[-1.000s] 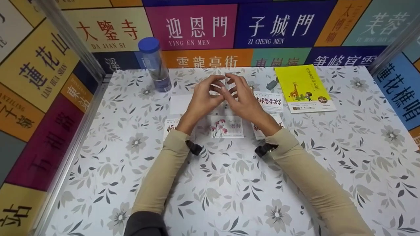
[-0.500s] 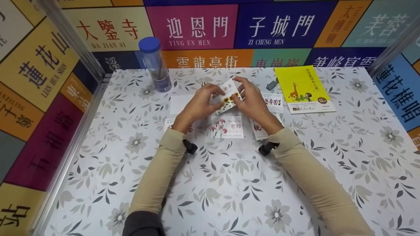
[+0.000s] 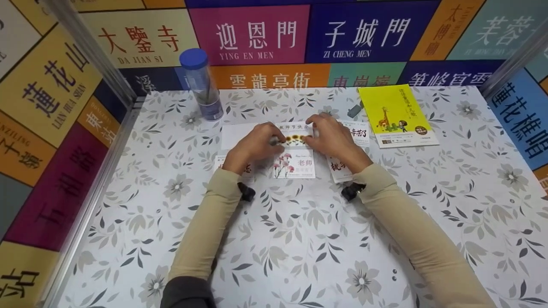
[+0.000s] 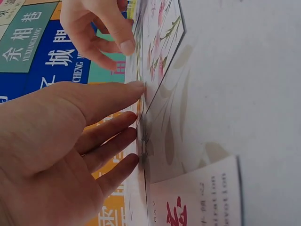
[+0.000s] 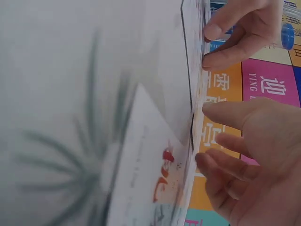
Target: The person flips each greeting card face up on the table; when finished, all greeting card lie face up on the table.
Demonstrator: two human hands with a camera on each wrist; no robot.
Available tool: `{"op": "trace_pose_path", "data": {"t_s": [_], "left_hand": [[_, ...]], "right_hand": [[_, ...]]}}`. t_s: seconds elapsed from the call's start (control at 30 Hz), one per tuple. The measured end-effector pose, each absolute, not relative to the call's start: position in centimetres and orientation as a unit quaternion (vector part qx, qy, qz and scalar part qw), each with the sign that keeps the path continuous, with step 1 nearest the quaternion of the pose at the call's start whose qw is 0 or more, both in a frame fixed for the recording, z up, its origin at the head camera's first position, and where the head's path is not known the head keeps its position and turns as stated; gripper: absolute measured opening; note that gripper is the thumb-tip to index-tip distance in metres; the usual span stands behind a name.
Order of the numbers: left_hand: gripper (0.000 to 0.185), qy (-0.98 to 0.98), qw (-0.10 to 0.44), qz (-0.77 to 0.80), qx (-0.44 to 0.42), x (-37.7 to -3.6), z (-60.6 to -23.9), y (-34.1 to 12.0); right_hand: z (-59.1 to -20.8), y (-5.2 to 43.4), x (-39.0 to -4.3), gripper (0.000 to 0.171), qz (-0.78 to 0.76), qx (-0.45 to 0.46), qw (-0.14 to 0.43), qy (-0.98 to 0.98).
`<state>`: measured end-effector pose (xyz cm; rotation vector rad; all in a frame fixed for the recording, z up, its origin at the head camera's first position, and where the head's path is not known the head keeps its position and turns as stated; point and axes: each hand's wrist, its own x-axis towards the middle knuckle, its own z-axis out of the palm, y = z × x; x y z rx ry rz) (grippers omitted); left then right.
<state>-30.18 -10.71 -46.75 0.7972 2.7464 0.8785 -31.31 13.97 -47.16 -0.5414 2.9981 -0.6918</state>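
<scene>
We are laying out small greeting cards on the worktop (image 3: pixel 299 239), and the step in hand is setting down the sunflower card (image 3: pixel 295 133). It lies flat, or very nearly so, in the back row, just behind the carnation card (image 3: pixel 295 164) and between a blank white card (image 3: pixel 237 133) on the left and a card with red brush writing (image 3: pixel 357 131) on the right.

Our left hand (image 3: pixel 257 145) sits at the sunflower card's left edge and our right hand (image 3: pixel 332 139) at its right edge. From the left wrist view, our left fingers (image 4: pixel 117 96) are nearly straight, tips touching the card's edge rather than gripping it. From the right wrist view, our right fingers (image 5: pixel 225 113) are likewise loose and a little spread, tips at the card's edge, holding nothing that we can see.

Two more cards lie partly under our wrists in the front row. Further back stand a blue-capped tube (image 3: pixel 201 83), a yellow book (image 3: pixel 396 115) and a small grey object (image 3: pixel 354 112).

As we judge it, the card is all but placed. What remains calls for a light nudge with both sets of fingertips to square it with its neighbours, then lifting both hands straight off so the row is not disturbed.
</scene>
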Motion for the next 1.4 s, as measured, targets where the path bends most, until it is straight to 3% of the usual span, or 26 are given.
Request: {"op": "trace_pose_path", "data": {"t_s": [0.17,0.43,0.67,1.0,1.23,1.4], "left_hand": [[0.034,0.915,0.086,0.290,0.267,-30.2,-46.6,-10.9],[0.042,0.920,0.092,0.273,0.265,-30.2,-46.7,-11.1],[0.055,0.914,0.063,0.299,0.267,-30.0,-46.9,-11.7],[0.048,0.926,0.015,0.323,0.194,-28.5,-47.0,-18.2],[0.044,0.935,-0.038,0.324,0.136,-27.6,-48.0,-22.6],[0.044,0.944,-0.032,0.314,0.097,-26.8,-48.3,-23.7]], "right_hand": [[-46.9,13.8,-31.1,0.051,-0.202,-0.193,0.049,0.959],[-47.1,13.4,-31.1,0.054,-0.198,-0.191,0.053,0.960],[-46.7,13.4,-31.3,0.055,-0.186,-0.185,0.065,0.963],[-46.5,10.5,-30.5,0.051,-0.220,-0.221,-0.014,0.950],[-46.1,6.4,-29.3,0.054,-0.217,-0.295,0.034,0.930],[-46.6,4.0,-29.0,0.055,-0.209,-0.333,0.058,0.918]]}}
